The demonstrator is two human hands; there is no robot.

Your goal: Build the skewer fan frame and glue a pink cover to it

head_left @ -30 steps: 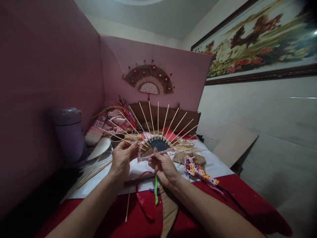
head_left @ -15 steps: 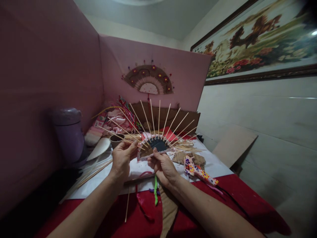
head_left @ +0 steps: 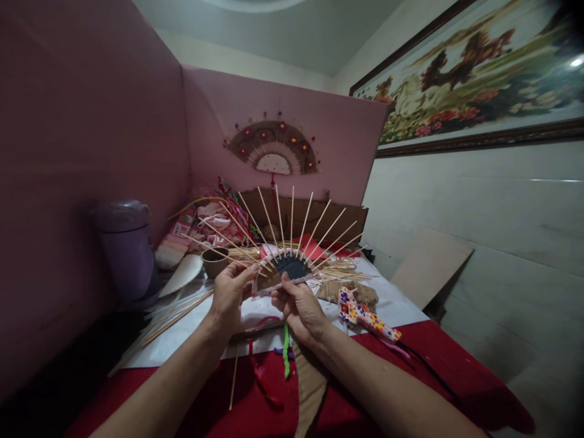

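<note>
Our left hand (head_left: 229,292) and right hand (head_left: 302,307) pinch the fan (head_left: 292,253) by its base (head_left: 288,267), sparing its seemingly light, brittle sticks (head_left: 292,213).

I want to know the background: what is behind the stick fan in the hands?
Through gaps between its sticks, brown cardboard and a red sheet can be seen. What lies directly behind its half-round base is covered.
</note>
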